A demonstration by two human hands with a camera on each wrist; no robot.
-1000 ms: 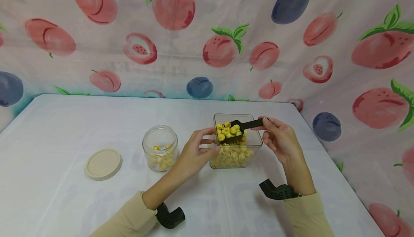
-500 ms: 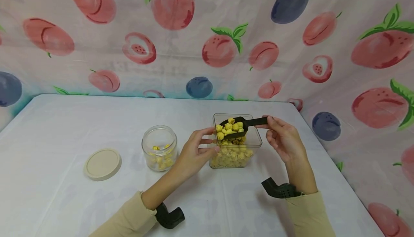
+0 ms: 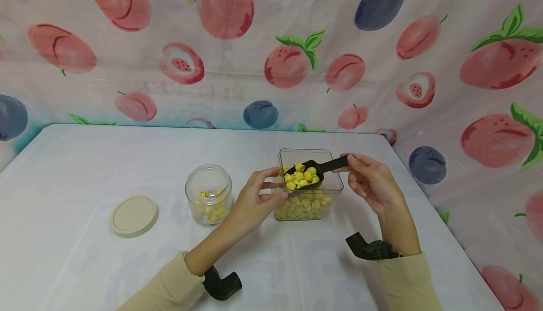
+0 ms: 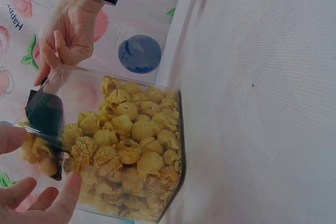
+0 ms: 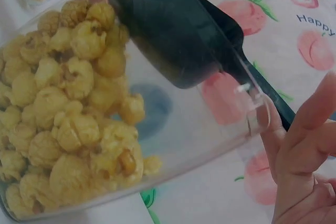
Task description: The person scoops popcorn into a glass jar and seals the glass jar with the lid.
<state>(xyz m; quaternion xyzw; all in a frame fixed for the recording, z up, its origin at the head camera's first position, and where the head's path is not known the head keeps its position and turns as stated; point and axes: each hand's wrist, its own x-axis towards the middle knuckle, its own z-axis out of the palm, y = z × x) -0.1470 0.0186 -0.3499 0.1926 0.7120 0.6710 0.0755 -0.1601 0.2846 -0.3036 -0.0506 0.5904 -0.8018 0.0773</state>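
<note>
Left hand [image 3: 259, 200] nearest: fingers spread, tips at the left side of the clear box [image 3: 328, 192]. Right hand [image 3: 373, 184] pinches handle of 1 black scoop [image 3: 321, 167], its bowl popcorn-laden at the box mouth; best lifted level, unhurried, against spills.

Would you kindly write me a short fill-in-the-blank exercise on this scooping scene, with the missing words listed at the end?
1. The right hand has its grip on the black scoop at its ____.
2. Both the scoop and the square-rimmed container, which the left hand touches, hold yellow ____.
3. In the head view, the round jar stands between the square-rimmed container and the round beige ____.
4. The round jar is ____ full than the square-rimmed container.

Missing words: handle; popcorn; lid; less.
</note>
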